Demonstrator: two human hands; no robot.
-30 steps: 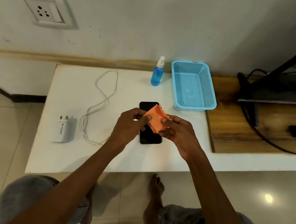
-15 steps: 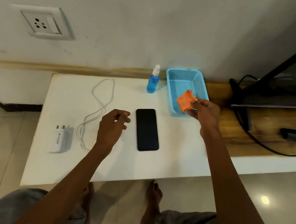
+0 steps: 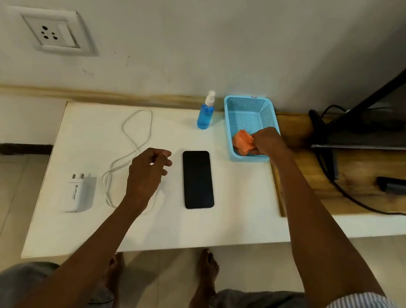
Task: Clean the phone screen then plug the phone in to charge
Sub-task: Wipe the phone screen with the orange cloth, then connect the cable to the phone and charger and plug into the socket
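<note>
I judge cleaning done: my right hand (image 3: 266, 141) pinches the orange cloth (image 3: 242, 141) into the basket (image 3: 229, 121) beyond the phone (image 3: 198, 179); left hand (image 3: 148, 170) beside phone, fingers loosely curled, empty; charging remains

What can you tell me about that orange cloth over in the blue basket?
The small orange cloth is soft fabric, crumpled into loose folds rather than laid flat. It sits inside the light blue perforated plastic basket, at the end nearer the person, low against its near wall. The person's right hand reaches into the basket and grips the cloth's right side. Whether the cloth rests on the basket's floor cannot be told.
</note>
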